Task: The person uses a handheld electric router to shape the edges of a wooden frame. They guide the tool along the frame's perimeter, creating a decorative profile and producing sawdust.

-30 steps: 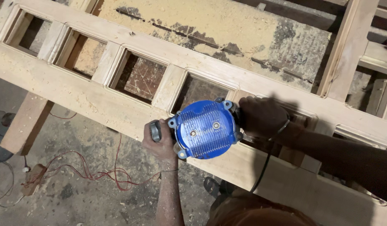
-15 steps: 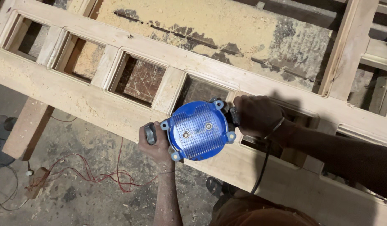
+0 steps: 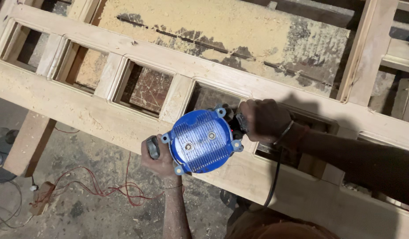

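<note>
Fingers of the left hand (image 3: 158, 157) clench a dark side knob, and those of the right hand (image 3: 264, 119) grip the opposite handle of the blue router (image 3: 202, 141). Between both sets of fingers, it sits on the pale wooden frame (image 3: 98, 113), its black cord (image 3: 273, 181) dropping below the right fingers.

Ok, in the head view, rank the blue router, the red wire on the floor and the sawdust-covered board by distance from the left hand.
1. Blue router: the left hand grips its side handle.
2. Red wire: on the floor, lower left.
3. Sawdust-covered board: beyond the wooden frame, top of view.
</note>
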